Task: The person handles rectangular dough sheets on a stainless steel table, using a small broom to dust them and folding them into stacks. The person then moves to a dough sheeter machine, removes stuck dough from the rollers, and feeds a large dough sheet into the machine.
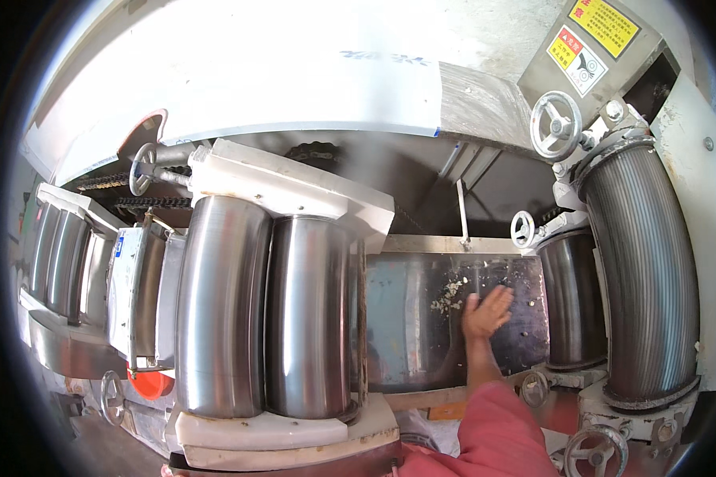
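My right hand (488,313) reaches from the bottom, in a red sleeve, over a dark, shiny metal plate (406,334). Its fingers are extended and the thumb is apart; no held object shows. Pale crumbs (448,296) lie scattered on the plate, mostly just left of the thumb and beyond it. Whether the palm touches the plate, I cannot tell. My left hand is not in view. Left of the plate stand two smooth steel rollers (307,316) side by side. To its right are a smaller dark roller (573,298) and a large ribbed roller (644,268).
Handwheels (556,125) sit at the roller ends, one at the lower right (596,456). Drive chains (152,203) show at the upper left. Warning labels mark a metal guard (534,77). Further rollers (65,262) stand at far left, and a red-orange container (150,384) sits low.
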Tool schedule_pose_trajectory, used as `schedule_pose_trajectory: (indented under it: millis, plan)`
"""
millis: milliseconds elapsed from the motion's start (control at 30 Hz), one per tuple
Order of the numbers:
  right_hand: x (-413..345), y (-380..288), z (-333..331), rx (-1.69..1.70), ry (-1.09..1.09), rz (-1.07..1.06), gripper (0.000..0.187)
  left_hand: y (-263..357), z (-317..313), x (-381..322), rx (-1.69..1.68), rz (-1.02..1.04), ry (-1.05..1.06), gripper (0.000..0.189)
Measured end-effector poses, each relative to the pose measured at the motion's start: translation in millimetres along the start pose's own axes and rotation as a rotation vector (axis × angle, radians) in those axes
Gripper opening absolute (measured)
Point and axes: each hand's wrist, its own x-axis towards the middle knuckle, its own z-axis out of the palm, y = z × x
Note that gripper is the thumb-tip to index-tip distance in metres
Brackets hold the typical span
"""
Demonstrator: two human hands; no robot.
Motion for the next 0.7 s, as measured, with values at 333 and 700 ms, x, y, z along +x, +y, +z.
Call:
schedule_pose_trajectory:
  millis: [333,700]
  plan:
    - [60,78,21,0.174,-0.031,0.352,0.067,4,7,-1,-0.015,0.023,0.013,0.040]
    - [-22,-116,-33,0.538,-0.053,-0.677,0.043,10,1,3,-0.005,0.026,0.041,0.041]
